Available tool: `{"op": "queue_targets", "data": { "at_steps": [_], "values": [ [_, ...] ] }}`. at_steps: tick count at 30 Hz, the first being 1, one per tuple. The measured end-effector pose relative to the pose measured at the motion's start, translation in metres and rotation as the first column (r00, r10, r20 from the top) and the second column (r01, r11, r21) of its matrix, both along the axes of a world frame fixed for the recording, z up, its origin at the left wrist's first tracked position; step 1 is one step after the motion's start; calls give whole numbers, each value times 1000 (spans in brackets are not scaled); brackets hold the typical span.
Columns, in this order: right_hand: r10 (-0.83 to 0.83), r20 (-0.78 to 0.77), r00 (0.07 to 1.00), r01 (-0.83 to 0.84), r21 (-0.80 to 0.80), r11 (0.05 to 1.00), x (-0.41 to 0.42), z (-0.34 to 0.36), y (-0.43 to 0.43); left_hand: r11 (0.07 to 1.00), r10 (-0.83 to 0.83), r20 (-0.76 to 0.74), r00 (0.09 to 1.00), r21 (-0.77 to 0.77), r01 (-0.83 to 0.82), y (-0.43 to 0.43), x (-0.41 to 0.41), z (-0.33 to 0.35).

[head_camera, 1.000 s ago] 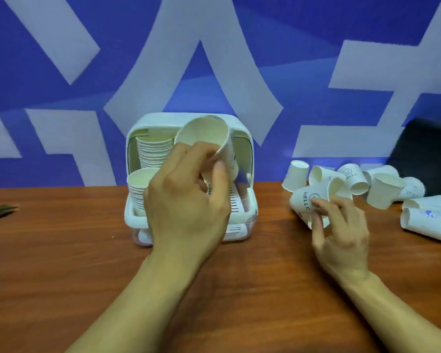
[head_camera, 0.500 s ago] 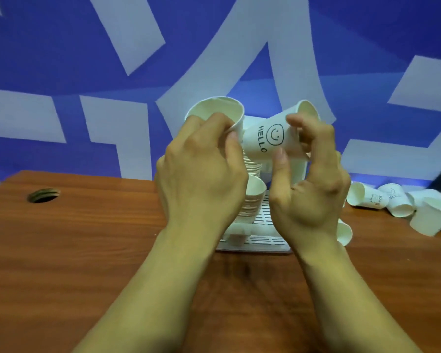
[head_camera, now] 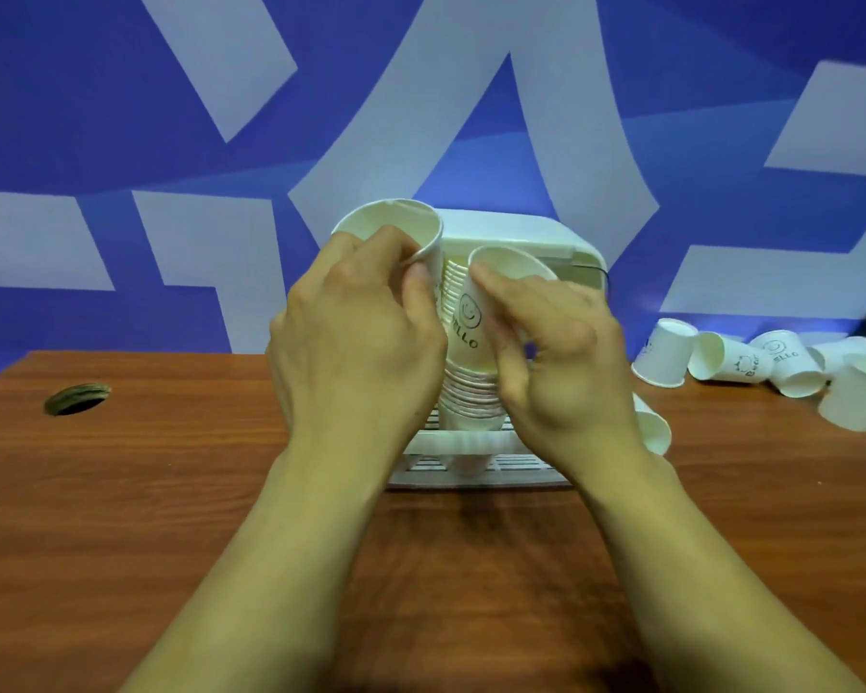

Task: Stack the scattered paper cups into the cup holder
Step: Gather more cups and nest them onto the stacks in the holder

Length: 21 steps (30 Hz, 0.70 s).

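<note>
Half a second ago the right hand (head_camera: pixel 556 352) held the HELLO cup (head_camera: pixel 471 312) sideways and high. Now the cup stands mouth up, lowered onto the stack (head_camera: pixel 468 392) in the holder (head_camera: pixel 516 232), and looks nearly nested. The right hand's fingers and thumb curl round the cup's wall. The left hand (head_camera: pixel 351 332) grips a plain cup (head_camera: pixel 396 227) near the rim, raised at the holder's upper left, probably next to go in. Loose cups (head_camera: pixel 663 355) lie on the table (head_camera: pixel 171 492) to the right, so work remains. Both hands hide most of the holder. Whether the HELLO cup is fully seated cannot be told. The rightmost loose cups are cut off by the frame edge.
</note>
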State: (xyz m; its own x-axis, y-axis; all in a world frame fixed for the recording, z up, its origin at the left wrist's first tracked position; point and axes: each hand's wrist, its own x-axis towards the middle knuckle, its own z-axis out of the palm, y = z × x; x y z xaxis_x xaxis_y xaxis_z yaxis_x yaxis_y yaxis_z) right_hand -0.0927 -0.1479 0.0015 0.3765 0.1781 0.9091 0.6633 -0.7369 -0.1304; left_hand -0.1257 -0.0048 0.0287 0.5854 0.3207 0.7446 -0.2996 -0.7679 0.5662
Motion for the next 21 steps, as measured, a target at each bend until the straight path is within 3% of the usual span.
{"op": "queue_targets", "data": {
  "at_steps": [3,5,13,18,21],
  "values": [
    [-25,-362,932,-76,-264,962,7,-11,1,999,31,-18,999,7,-31,1,0,0],
    [-157,-408,899,-25,-406,913,8,-18,1,999,42,-30,999,11,-42,3,1,-1],
    [-115,-436,892,-39,-329,944,9,-21,-2,989,36,-74,997,145,-25,5,12,-13],
    [-63,-437,897,-49,-239,970,13,-28,-2,930,68,-344,936,362,65,4,22,-37],
    [-72,-398,914,-31,-248,968,15,-31,-1,859,169,-405,898,507,66,6,24,-45]
  ]
}}
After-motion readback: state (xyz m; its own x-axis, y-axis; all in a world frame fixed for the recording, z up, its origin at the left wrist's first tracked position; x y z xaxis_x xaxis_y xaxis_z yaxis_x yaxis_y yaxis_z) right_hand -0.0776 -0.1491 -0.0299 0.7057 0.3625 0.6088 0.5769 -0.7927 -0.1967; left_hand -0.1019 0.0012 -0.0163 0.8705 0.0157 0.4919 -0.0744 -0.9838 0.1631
